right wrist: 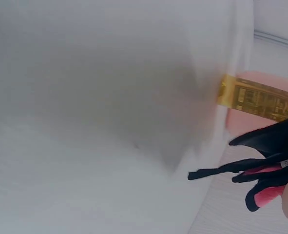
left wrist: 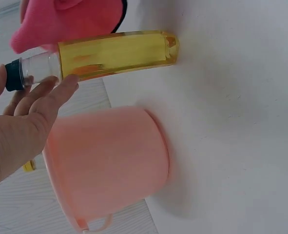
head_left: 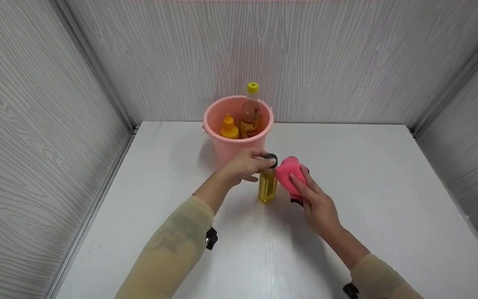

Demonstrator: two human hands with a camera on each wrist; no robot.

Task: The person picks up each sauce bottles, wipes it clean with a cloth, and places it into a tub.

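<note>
Oil bottle (head_left: 267, 187) upright on white table (head_left: 388, 199), just before pink bucket (head_left: 226, 145) — left hand (head_left: 243, 166) pinches its dark cap. Right hand (head_left: 315, 203) presses gripped pink cloth (head_left: 289, 174) against bottle's side.

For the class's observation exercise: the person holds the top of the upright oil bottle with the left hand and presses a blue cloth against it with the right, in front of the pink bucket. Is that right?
Not quite. The cloth is pink, not blue, as the head view shows. The rest stands: the left hand holds the top of the upright oil bottle, the right hand presses the cloth against it, and the pink bucket stands behind.
</note>
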